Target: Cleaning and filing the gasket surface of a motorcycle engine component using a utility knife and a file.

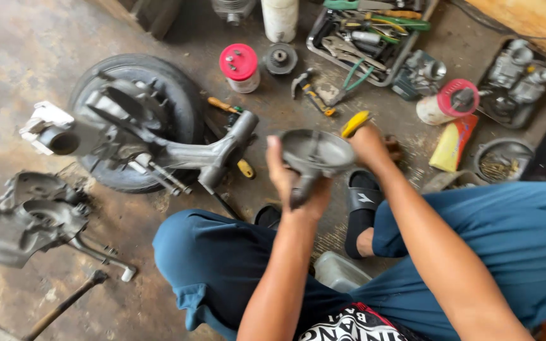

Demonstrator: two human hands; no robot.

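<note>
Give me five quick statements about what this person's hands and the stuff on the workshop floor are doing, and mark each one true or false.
1. The left hand grips the round grey metal part from below. True.
2. The right hand rests on the wheel with the tyre. False: it is at the grey metal part's right edge, by a yellow-handled tool.
3. A red-lidded jar stands on the floor beyond the wheel. True.
4. The tool tray sits on the person's lap. False: it lies on the floor at the far side.
5. The person wears blue trousers. True.
</note>
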